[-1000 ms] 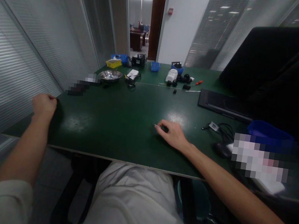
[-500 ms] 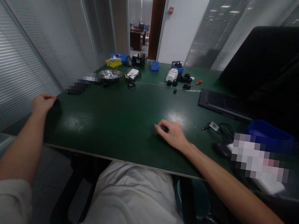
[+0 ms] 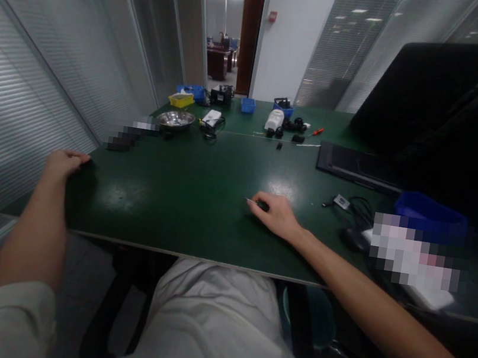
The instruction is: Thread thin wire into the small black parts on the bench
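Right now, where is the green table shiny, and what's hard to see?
In the head view, glare brightens the green table beyond the right hand and near the left hand; in the head view, pixel blocks cover much of the white object at right.

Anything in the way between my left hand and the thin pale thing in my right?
Nothing visible stands between the left hand and the thin pale thing in the right hand; green tabletop stretches between them.

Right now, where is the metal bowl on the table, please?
In the head view, the metal bowl sits toward the far left of the green table, in front of the yellow tray and just left of the white device.
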The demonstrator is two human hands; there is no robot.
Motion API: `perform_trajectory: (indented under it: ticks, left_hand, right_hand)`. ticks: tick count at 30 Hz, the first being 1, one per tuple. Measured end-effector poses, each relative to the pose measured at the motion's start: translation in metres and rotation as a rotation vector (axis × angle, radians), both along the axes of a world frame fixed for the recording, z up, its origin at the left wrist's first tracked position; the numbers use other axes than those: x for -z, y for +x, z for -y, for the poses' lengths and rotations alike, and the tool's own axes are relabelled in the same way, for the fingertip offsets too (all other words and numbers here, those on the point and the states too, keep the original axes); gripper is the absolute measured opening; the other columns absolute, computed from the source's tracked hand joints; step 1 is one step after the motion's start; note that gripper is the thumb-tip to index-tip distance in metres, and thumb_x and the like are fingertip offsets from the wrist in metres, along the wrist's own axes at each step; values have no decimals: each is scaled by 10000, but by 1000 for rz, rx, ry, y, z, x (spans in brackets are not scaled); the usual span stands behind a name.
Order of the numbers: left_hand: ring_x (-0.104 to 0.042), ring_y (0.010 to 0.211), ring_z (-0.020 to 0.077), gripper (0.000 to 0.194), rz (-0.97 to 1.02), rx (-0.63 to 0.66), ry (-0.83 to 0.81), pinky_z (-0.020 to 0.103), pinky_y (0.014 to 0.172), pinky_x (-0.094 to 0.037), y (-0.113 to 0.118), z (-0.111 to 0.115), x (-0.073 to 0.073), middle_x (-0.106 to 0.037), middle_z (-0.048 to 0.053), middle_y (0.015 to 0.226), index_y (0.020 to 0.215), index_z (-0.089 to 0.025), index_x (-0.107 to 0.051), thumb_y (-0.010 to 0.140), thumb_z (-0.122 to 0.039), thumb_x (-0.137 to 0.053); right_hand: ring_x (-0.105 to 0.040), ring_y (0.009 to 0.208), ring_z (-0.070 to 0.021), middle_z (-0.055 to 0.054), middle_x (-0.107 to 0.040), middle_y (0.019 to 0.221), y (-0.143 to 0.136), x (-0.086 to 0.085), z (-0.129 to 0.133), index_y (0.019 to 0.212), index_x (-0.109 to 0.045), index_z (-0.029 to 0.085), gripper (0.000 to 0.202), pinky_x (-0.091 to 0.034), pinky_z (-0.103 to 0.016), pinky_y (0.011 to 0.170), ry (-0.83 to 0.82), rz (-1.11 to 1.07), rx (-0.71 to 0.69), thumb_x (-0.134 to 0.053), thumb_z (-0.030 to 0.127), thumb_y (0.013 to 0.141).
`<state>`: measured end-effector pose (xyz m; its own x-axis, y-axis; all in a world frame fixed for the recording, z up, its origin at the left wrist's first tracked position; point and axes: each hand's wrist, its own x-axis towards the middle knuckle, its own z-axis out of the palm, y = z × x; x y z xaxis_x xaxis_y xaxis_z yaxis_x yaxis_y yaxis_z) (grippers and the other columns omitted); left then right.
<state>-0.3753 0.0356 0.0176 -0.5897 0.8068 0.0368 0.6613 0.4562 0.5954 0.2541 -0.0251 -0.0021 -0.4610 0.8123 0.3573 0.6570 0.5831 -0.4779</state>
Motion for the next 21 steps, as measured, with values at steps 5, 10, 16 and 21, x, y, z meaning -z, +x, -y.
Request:
perform_trajectory:
  ticks: [5, 10, 16, 21]
  left_hand:
    - [-499, 565, 137, 129, 175, -153, 44, 231, 603, -417, 5, -2, 2, -520, -13, 554, 889, -60, -614, 861, -184, -633]
    - [-493, 561, 124, 87, 243, -180, 88, 214, 592, -408, 6, -1, 2, -516, -18, 556, 886, -55, -610, 837, -126, -623]
    - [-475, 560, 115, 246, 280, -134, 93, 218, 589, -402, 11, -1, 1, -524, -26, 565, 1021, -31, -653, 817, -164, -686]
    - [-563, 683, 149, 500, 306, 387, -22, 234, 602, -416, 77, -14, 5, -702, 53, 861, 1162, -112, -704, 739, -355, -812]
  right_hand:
    - [-574, 627, -138, -5, -705, 773, -1, -1, 0, 895, -707, 221, 295, -358, -272, 616, -3, 10, 19, -558, 454, 998]
    - [-574, 625, -141, -13, -710, 779, 0, -1, 0, 892, -708, 220, 310, -359, -275, 610, -4, 14, 8, -549, 463, 1000]
    - [-574, 632, -137, -4, -703, 779, -1, 1, -1, 895, -706, 222, 294, -352, -273, 611, -1, 19, 13, -557, 454, 1000]
    - [-591, 678, -146, -9, -710, 821, -3, 1, -1, 920, -701, 230, 277, -342, -273, 620, 8, 43, -4, -577, 466, 996]
